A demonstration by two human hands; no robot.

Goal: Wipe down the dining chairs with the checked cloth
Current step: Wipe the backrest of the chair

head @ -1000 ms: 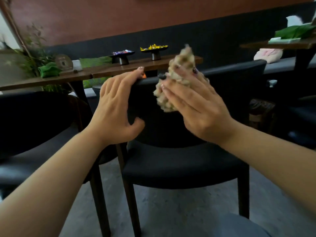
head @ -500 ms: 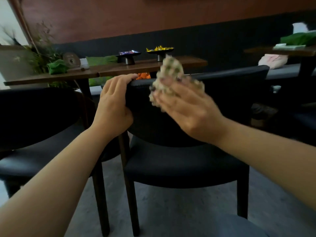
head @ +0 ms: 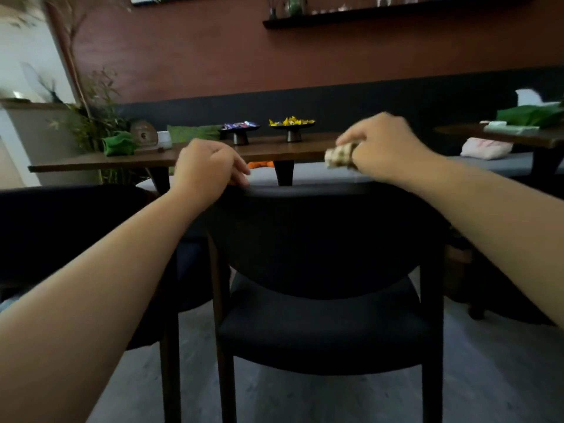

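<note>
From the head camera, the right hand (head: pixel 386 148) grips the checked cloth (head: pixel 339 155), bunched small, fingers curled round it; only a wad of the cloth shows at the thumb side, the rest hidden inside the fist; the hand is blurred, so the single fingers are hard to tell. Just below that grip runs the top edge of the dark chair (head: pixel 317 236); whether the cloth touches the backrest I cannot tell. Off to the left of the cloth, at the far end of the same backrest, the left hand (head: pixel 207 166) rests on the top edge with fingers curled over it, the fingertips out of sight behind the rim. Beyond both hands stands a wooden table (head: pixel 122 161); on it, between the two hands, two small dark stands (head: pixel 291 129) carry bright sweets, too small to make out. A second chair (head: pixel 61 227) to the left of the left hand is mostly lost in shadow; both forearms are cut off by the frame.
</note>
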